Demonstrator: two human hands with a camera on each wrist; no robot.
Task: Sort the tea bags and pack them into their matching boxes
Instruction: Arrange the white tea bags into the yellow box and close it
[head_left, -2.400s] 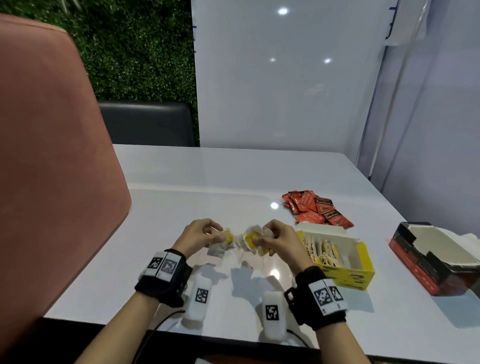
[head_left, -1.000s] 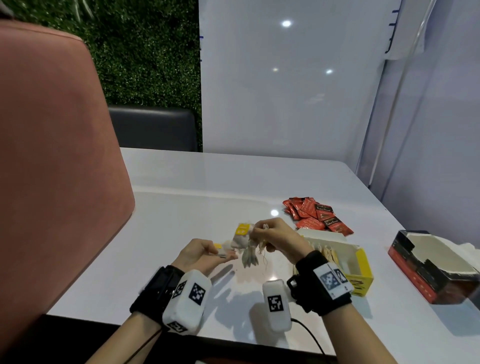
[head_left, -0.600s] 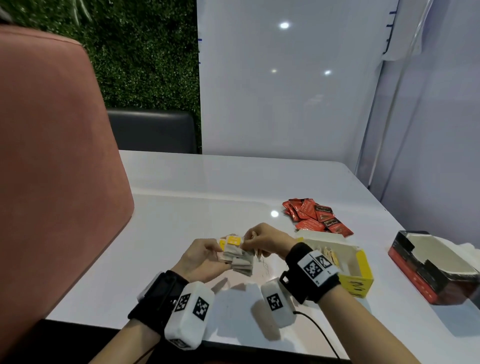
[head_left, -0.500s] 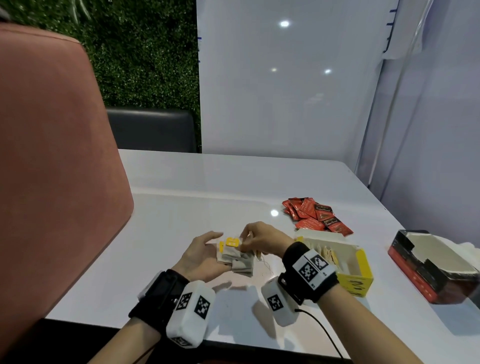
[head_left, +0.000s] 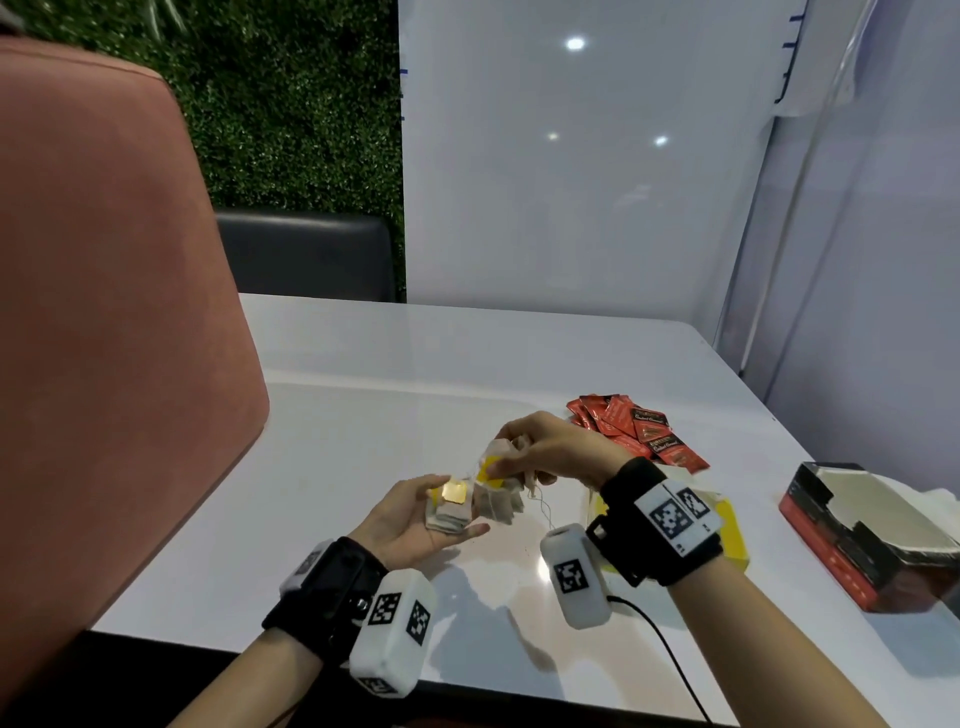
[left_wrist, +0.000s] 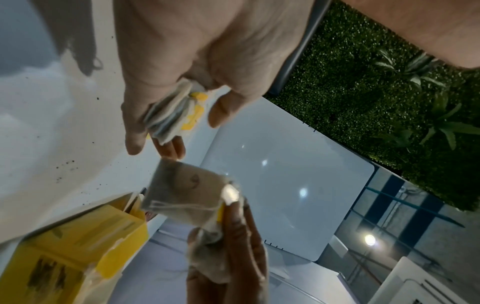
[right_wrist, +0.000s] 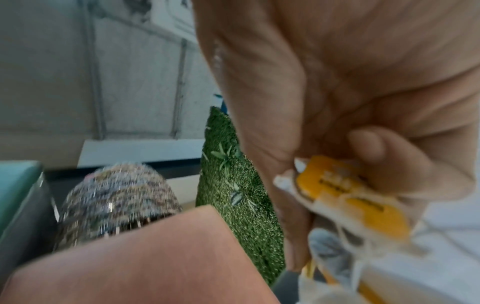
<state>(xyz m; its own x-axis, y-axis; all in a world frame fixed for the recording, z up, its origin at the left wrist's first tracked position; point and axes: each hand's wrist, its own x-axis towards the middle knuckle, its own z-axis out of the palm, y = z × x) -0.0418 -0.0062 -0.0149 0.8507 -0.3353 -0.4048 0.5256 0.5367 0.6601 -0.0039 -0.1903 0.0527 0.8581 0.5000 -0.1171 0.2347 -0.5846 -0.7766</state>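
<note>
My left hand (head_left: 447, 519) lies palm up just above the white table (head_left: 363, 415), its fingers cupped round a small stack of paper tea bags (head_left: 448, 512) with yellow tags; the left wrist view shows the same stack (left_wrist: 171, 115) between thumb and fingers. Slightly higher and to the right, my right hand (head_left: 506, 457) pinches a few more yellow-tag tea bags (head_left: 498, 499) by their tags, and they hang down with a loose string. The right wrist view shows the pinched yellow tag (right_wrist: 345, 185). The open yellow box (head_left: 732, 525) sits mostly hidden behind my right wrist.
A pile of red sachets (head_left: 639, 431) lies beyond the yellow box. An open red and black box (head_left: 872, 535) stands at the table's right edge. A large pink chair back (head_left: 104, 312) fills the left side. A white panel stands behind the table.
My right hand has lifted a few tea bags up and to the right, away from the stack. The left hand stays palm up with the rest of the stack.
</note>
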